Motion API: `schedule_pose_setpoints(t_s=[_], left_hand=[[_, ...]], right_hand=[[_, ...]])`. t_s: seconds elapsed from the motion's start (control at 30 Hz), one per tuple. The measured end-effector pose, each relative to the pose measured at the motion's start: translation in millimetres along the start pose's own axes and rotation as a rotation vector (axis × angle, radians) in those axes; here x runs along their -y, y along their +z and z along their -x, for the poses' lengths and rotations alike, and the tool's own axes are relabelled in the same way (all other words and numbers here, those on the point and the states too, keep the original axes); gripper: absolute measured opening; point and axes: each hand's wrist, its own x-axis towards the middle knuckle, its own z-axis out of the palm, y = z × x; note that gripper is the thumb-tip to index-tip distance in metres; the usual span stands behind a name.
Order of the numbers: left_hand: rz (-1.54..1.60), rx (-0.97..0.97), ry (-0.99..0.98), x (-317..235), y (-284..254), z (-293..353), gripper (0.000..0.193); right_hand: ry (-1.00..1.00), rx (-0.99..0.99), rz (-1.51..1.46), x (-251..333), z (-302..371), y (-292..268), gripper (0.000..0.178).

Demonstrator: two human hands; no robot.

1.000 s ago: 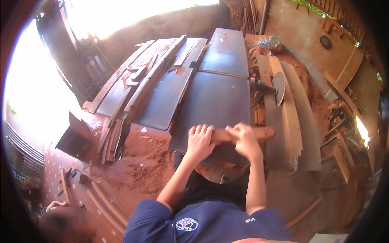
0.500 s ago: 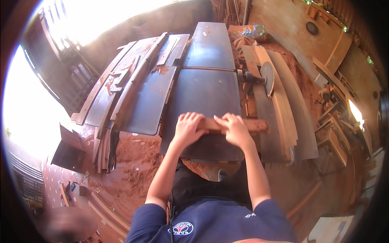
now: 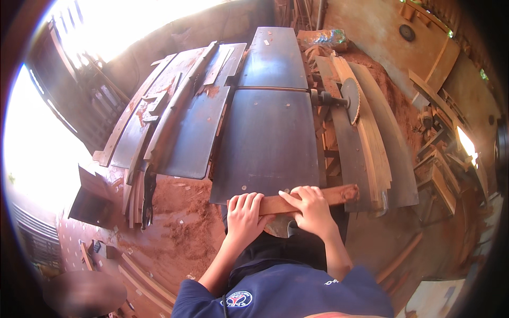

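A short reddish-brown piece of wood [image 3: 339, 195] lies crosswise at the near edge of the metal machine table [image 3: 270, 143]. My left hand [image 3: 245, 212] is closed around its left part, the fingers over the top. My right hand [image 3: 310, 209] grips it right of the middle, thumb pointing left along the top. The right end of the wood sticks out past my right hand. Where the wood meets the table edge, my hands partly hide it, so I cannot tell whether they touch.
A toothed circular saw blade [image 3: 351, 100] stands upright on a shaft right of the table, beside long boards [image 3: 368, 138]. Left is a second metal surface with a long rail [image 3: 180, 100] and wood strips. Reddish sawdust [image 3: 185, 217] covers the floor. Offcuts [image 3: 440, 175] are piled at far right.
Both hands have drawn the piece of wood toward my body, from over the table surface to its near edge. The wood now tilts slightly, its right end farther away.
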Motion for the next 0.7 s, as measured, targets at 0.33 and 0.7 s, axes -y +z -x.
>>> schedule_pose_setpoints(t_s=[0.33,0.7], left_hand=[[0.004,0.014,0.092,75,50,-102,0.058],[-0.012,-0.040,0.001,27,28,-43,0.061]], right_hand=[[0.023,-0.077,0.070,-72,-90,24,0.065],[0.030,-0.055,-0.011,-35,-46,12,0.064]])
